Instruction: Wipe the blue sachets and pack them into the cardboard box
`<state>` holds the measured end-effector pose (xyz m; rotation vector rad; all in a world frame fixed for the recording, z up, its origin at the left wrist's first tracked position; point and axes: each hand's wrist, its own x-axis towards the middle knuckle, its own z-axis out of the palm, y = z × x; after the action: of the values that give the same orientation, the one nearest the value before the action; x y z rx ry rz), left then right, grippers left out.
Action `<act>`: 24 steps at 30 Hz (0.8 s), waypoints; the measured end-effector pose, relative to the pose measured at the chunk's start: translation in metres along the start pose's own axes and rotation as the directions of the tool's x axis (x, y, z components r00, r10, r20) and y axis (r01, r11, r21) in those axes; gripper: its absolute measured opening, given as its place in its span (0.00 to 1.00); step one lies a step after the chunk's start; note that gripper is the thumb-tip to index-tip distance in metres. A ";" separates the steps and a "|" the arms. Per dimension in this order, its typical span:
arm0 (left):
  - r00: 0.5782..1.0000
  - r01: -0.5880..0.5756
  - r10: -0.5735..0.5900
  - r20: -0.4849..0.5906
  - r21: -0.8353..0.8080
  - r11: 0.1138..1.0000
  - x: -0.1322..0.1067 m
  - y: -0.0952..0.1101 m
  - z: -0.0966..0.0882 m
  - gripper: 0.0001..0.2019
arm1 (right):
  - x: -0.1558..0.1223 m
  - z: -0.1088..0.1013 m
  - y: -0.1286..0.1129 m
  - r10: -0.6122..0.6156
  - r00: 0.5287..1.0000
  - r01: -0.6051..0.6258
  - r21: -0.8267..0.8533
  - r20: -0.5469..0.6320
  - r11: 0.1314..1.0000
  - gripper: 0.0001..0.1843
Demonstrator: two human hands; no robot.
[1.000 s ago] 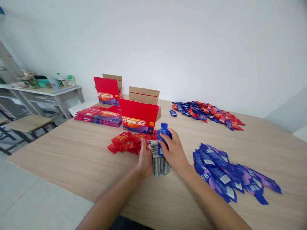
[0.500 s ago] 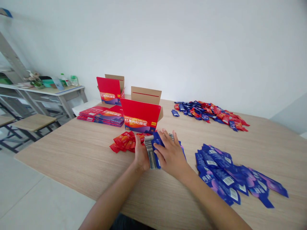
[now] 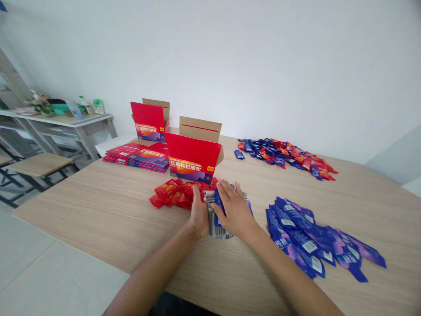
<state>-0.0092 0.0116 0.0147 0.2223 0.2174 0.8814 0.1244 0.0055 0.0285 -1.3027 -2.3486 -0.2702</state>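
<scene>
Between my two hands is a thick stack of blue sachets [image 3: 219,231], its layered edges facing me. My left hand [image 3: 199,217] grips the stack's left side, thumb pointing up. Across the top and right side lies my right hand [image 3: 237,211], fingers close together, holding the stack too; it covers much of the upper sachet. Red sachets [image 3: 169,193] lie in a loose heap just beyond my left hand. Behind them stands an open red carton [image 3: 192,162] with its flaps raised. More blue sachets [image 3: 305,239] are spread on the table to the right of my hands.
A second open red carton [image 3: 148,120] stands at the back left, near a pile of flat red cartons [image 3: 138,158]. Mixed red and blue sachets [image 3: 286,153] lie by the wall. A stool [image 3: 42,165] and a cluttered side desk [image 3: 92,118] are left of the table [image 3: 108,210].
Both hands have shifted slightly with the stack, whose layered edges now show more widely towards me. My right hand's fingers have come closer together. The view has turned a little.
</scene>
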 end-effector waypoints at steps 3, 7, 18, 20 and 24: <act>0.998 0.028 -0.027 0.054 -0.017 0.999 -0.002 0.003 -0.001 0.55 | 0.002 -0.009 0.000 -0.072 0.997 0.071 0.040 0.036 0.997 0.30; 0.995 0.004 0.002 0.096 -0.063 0.998 -0.003 0.006 -0.002 0.56 | 0.002 -0.022 0.001 -0.144 0.986 0.141 0.037 0.089 0.989 0.30; 0.982 -0.165 0.158 -0.109 -0.065 0.984 -0.004 0.023 -0.001 0.55 | -0.003 -0.022 -0.018 -0.307 0.933 0.308 0.026 0.188 0.951 0.33; 0.987 -0.156 0.153 -0.055 -0.048 0.987 -0.002 0.021 -0.003 0.54 | -0.003 -0.017 -0.019 -0.272 0.945 0.274 0.010 0.182 0.962 0.33; 0.996 -0.087 0.088 0.026 -0.012 0.996 0.001 0.014 -0.006 0.53 | -0.001 -0.010 -0.018 -0.157 0.978 0.161 -0.020 0.140 0.987 0.31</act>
<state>-0.0210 0.0217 0.0127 0.2345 0.1794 0.9658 0.1128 -0.0083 0.0372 -1.1827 -2.5805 -0.2755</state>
